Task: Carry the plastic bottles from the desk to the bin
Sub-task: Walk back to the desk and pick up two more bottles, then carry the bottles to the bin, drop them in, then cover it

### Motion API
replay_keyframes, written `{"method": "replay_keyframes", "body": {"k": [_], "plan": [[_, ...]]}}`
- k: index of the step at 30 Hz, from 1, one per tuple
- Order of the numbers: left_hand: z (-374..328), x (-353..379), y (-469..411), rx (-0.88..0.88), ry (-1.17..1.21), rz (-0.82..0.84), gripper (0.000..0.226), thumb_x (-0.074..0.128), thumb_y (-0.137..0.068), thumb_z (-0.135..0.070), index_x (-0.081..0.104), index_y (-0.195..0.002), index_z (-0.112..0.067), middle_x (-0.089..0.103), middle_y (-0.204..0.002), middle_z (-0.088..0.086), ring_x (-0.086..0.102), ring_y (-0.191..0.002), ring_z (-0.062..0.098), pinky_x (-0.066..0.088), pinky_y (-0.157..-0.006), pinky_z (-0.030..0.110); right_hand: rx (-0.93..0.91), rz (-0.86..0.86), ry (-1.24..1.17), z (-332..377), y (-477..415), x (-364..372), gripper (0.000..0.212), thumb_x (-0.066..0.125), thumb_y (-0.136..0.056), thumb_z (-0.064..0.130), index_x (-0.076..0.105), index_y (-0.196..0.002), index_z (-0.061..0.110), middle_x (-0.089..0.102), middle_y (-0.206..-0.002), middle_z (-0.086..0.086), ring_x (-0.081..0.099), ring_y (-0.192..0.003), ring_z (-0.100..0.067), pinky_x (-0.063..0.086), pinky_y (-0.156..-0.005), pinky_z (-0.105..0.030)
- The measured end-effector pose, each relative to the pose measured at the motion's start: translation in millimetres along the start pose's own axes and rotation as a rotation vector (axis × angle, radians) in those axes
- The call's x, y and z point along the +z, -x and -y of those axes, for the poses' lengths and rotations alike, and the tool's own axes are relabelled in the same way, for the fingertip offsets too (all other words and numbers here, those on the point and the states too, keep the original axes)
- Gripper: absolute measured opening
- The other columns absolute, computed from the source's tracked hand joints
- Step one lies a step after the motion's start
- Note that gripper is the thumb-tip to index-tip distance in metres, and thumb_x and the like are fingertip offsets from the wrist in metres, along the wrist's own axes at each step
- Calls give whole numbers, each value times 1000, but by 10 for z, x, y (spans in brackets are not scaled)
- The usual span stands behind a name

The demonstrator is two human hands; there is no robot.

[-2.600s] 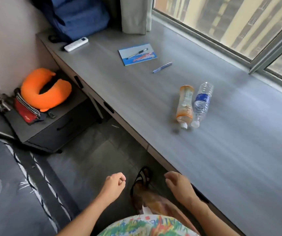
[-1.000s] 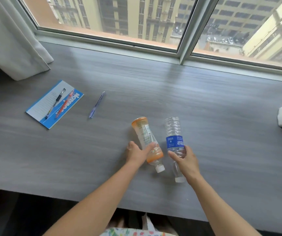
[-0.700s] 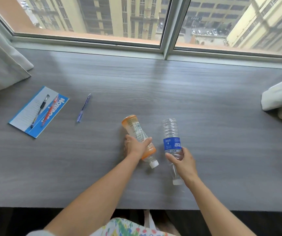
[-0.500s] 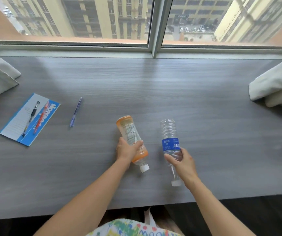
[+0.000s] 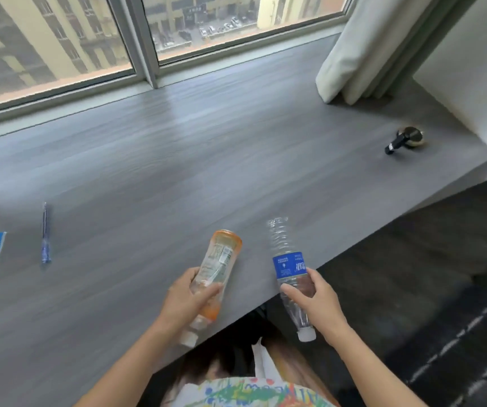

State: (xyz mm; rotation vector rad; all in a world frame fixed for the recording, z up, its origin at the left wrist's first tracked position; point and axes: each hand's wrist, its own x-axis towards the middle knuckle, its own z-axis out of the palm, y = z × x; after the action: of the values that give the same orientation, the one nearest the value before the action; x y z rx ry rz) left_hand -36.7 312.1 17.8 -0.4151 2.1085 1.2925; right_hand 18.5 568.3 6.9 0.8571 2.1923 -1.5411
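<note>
Well, the grey surface (image 5: 177, 171) fills most of the view, running under the window (image 5: 60, 39) to a pale curtain (image 5: 368, 48) at its far right corner, with dark floor (image 5: 412, 289) beyond its near edge. No bin shows anywhere, so the route to it is a guess. The left hand (image 5: 186, 301) is wrapped round the lower body of the orange bottle (image 5: 221, 257), thumb across the top. The right hand (image 5: 315, 298) grips the clear bottle (image 5: 287, 262) just below its blue label. Both bottles point base-away, caps toward the person, and the clear one's cap hangs out past the surface edge, above the floor. Thin plastic like this probably buckles and slips in a loose grip, and the clear bottle's tapering neck offers the fingers little. If dropped there, it would roll across the floor. On a careless turn, a bottle base could clip the surface edge. The blue pen (image 5: 44, 233) and the small dark object (image 5: 406, 139) lie well apart from both hands, unlikely to be knocked.
</note>
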Motion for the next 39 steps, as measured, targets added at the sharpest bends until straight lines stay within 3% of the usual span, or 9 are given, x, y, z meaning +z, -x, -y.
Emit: {"method": "replay_keyframes", "body": {"k": [6,11,14,21,25,28,33,36,39], "plan": [[-168,462,49,131,-330,296,46,69,-79,-45,53,-120,-30,68,-109,-4,67,-92,13,58,-85,38,95,-175,2,-646,476,-387,55,79,-72,29,55,-121,24,66,-108,2,65,-94,-8,47,-77,-19],[-366,1120,86,209,-564,508,59,64,-82,-47,43,-132,-24,62,-124,1,66,-98,18,59,-83,38,227,-308,-1,-1245,822,-760,54,80,-71,27,56,-119,19,64,-109,-3,63,-97,-18,51,-88,-34],[-487,1633,125,283,-723,580,60,63,-82,-46,42,-132,-21,61,-127,1,65,-100,17,58,-86,39,328,-346,1,-1671,1011,-1035,55,80,-70,26,56,-119,15,63,-109,-7,61,-97,-21,49,-86,-33],[-768,2881,173,353,-1016,614,56,66,-77,-45,48,-121,-16,66,-114,3,67,-95,20,58,-84,42,556,-404,-30,-2673,1383,-1719,53,82,-68,30,60,-112,9,67,-106,-12,61,-88,-23,46,-77,-31],[-885,3439,110,395,-1118,628,55,67,-78,-44,47,-120,-15,65,-113,4,67,-94,22,58,-82,40,660,-383,-45,-3084,1498,-2019,58,79,-71,33,56,-116,5,66,-113,-14,61,-101,-27,44,-81,-30],[-944,3733,27,432,-1211,615,51,65,-79,-45,49,-118,-16,65,-113,4,67,-93,21,57,-79,36,740,-395,-79,-3250,1544,-2206,52,77,-71,37,57,-110,9,68,-110,-12,63,-100,-26,43,-76,-28],[-1089,4051,-176,422,-1315,579,53,65,-76,-48,50,-117,-18,66,-112,5,66,-94,22,55,-75,33,771,-389,-84,-3344,1379,-2499,48,76,-70,43,55,-97,10,67,-107,-12,63,-98,-27,43,-73,-30],[-1185,4196,-348,378,-1315,573,54,66,-75,-50,50,-116,-19,66,-108,2,63,-81,15,47,-57,20,746,-401,-112,-3303,1137,-2755,45,75,-70,45,52,-93,15,65,-102,-8,63,-97,-27,46,-77,-31],[-1291,4379,-579,330,-1340,577,57,67,-77,-47,47,-121,-18,66,-112,3,59,-79,11,41,-54,15,702,-426,-138,-3248,827,-3093,44,76,-69,45,53,-94,17,61,-95,-4,63,-97,-26,46,-77,-31]]}}
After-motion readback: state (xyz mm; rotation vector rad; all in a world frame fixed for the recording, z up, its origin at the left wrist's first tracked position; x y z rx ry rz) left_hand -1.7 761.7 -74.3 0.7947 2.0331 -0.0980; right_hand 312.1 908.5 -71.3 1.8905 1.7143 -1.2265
